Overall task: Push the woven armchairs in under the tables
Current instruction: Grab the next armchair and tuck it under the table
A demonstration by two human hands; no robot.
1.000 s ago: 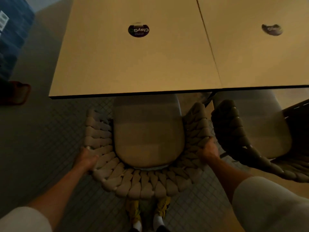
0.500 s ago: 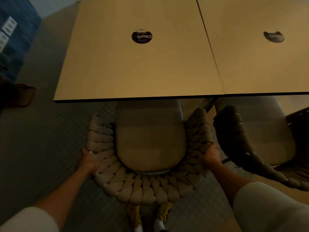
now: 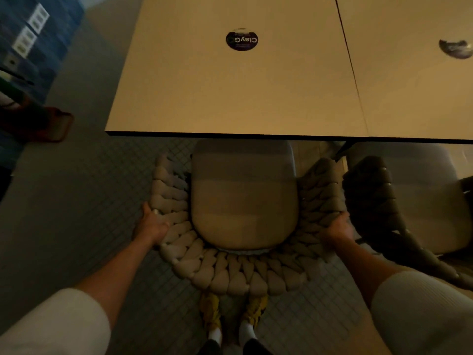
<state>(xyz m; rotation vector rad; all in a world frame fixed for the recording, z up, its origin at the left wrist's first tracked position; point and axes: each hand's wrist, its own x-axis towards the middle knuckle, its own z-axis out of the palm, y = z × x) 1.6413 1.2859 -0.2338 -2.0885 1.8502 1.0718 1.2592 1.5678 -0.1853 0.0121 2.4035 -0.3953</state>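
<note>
A light woven armchair point(image 3: 230, 272) with a beige seat cushion point(image 3: 243, 198) stands in front of me. The front of its seat sits just under the edge of the tan table point(image 3: 230, 93). My left hand point(image 3: 151, 226) grips the chair's left woven rim. On the right rim my right hand point(image 3: 337, 228) grips the weave. A darker woven armchair point(image 3: 376, 201) stands to the right, partly under the second table point(image 3: 414, 93).
Round dark stickers point(image 3: 242, 40) lie on both tabletops. My yellow shoes point(image 3: 212, 313) show below the chair back. A blue wall with white sockets point(image 3: 30, 34) and a reddish-brown object point(image 3: 56, 124) are at the left. The floor has small tiles point(image 3: 76, 201).
The chair has slid forward, its seat front now meeting the table edge. Both hands kept their hold on the rim and moved with it.
</note>
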